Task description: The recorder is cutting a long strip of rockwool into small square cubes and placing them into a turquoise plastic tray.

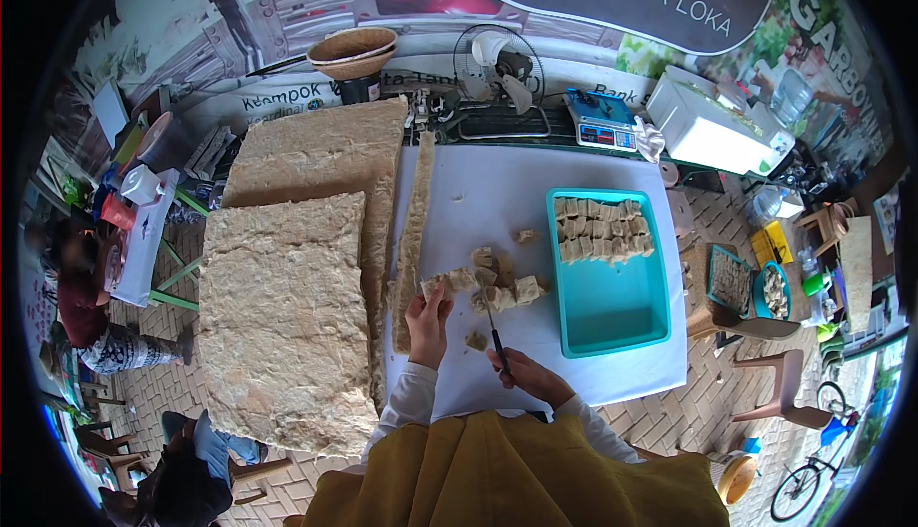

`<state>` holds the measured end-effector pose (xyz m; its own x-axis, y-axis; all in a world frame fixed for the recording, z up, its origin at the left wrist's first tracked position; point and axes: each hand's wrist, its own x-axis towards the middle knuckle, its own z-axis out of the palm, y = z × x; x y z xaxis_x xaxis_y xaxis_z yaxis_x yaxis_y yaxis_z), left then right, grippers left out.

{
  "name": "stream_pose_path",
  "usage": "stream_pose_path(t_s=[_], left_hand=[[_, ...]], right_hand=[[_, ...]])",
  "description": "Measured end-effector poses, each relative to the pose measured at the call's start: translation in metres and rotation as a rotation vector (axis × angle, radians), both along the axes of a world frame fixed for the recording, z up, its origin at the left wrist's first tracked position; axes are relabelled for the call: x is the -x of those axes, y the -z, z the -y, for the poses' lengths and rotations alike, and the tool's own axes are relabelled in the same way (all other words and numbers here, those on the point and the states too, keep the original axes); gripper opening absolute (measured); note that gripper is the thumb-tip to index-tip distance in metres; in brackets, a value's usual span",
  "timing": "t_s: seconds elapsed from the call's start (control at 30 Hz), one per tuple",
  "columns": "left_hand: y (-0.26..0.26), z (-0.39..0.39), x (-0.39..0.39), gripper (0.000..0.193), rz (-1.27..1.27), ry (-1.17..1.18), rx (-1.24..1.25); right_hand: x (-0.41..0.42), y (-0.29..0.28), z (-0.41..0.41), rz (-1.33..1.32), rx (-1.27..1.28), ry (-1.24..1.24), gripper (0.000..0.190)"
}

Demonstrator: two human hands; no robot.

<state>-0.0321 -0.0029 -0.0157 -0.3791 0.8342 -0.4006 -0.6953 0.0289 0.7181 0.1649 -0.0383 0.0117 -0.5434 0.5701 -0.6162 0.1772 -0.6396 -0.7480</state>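
Observation:
My left hand (pixel 428 326) pinches a short strip of tan, fibrous mineral wool (pixel 459 279) over the white-covered table. A knife with a black handle (pixel 498 351) is in my right hand (pixel 534 378), its thin blade pointing away from me at the strip's right end. Cut mineral wool cubes (pixel 527 289) lie loosely around the blade, and one cube (pixel 475 341) sits closer to me. To the right stands a turquoise plastic tray (pixel 613 319), with three rows of cubes along its far end. A long uncut strip (pixel 414 233) lies left of my left hand.
Large mineral wool slabs (pixel 287 312) are stacked on the table's left. Behind stand a fan (pixel 500 68), a digital scale (pixel 602 122) and woven baskets (pixel 353 53). Plastic chairs (pixel 778 383) are at right. One person (pixel 82 312) stands at left; another (pixel 186 462) sits lower left.

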Motion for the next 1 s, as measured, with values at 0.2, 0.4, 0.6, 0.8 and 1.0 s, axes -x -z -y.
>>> stream_pose_path(t_s=[0.2,0.4,0.6,0.8,1.0], left_hand=[[-0.008,-0.003,-0.009,0.019,-0.028,0.011,-0.013],[-0.022,0.000,-0.025,0.015,-0.060,0.106,0.009],[-0.019,0.004,-0.030,0.028,-0.098,0.152,-0.030],[-0.016,0.001,-0.032,0.027,-0.086,0.154,-0.044],[-0.012,0.001,-0.028,0.026,-0.099,0.200,-0.029]], right_hand=[[-0.002,-0.008,0.002,0.084,-0.068,-0.198,0.037],[0.006,0.006,-0.005,0.033,-0.099,-0.139,0.034],[0.012,0.002,-0.010,-0.042,-0.091,-0.048,0.035],[0.013,-0.002,-0.007,0.000,-0.118,0.002,0.037],[0.014,0.002,-0.006,0.033,-0.093,0.006,0.038]])
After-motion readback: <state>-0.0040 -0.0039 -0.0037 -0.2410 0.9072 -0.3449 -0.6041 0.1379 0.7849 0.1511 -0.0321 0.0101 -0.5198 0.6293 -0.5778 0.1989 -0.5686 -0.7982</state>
